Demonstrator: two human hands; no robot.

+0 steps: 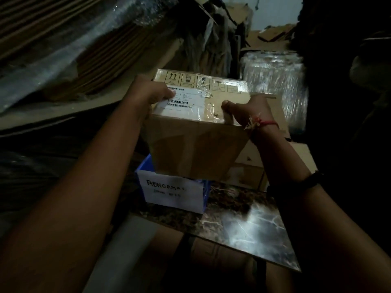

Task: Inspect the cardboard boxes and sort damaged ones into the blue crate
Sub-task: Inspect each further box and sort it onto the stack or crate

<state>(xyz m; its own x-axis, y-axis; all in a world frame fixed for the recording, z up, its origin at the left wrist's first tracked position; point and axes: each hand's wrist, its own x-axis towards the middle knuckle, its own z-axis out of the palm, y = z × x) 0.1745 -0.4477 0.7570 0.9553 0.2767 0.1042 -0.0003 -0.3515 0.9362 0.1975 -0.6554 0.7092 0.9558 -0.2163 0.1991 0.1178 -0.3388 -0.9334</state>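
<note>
Cardboard box is held right over the blue crate. Your left hand grips its left edge, your right hand its right. Thumbs press on top, other fingers hidden. If it's damaged, the drop looks straight down.

Dark marbled slab; blue crate and brown carton on it.
</note>
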